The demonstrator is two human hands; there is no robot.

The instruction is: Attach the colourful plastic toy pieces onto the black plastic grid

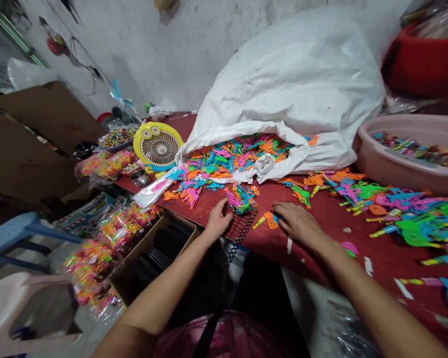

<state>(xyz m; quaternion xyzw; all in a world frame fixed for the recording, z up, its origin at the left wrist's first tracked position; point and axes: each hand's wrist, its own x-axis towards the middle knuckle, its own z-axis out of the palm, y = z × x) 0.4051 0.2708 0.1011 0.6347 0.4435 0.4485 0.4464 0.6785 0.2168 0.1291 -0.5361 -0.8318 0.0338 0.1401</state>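
Note:
My left hand is at the table's front edge, its fingers curled at the left side of a black plastic grid. A small heap of pink, green, blue and orange plastic toy pieces lies at the grid's far end, right by those fingers. My right hand rests low over the table, palm down, with fingertips around a blue plastic piece. Beside it lie an orange openwork piece and a yellow striped stick. The fingers partly hide the blue piece.
A large white sack spills toy pieces behind my hands. Assembled toys lie at right, before a pink tub. A yellow fan stands at left. Below are a carton of black grids and stools.

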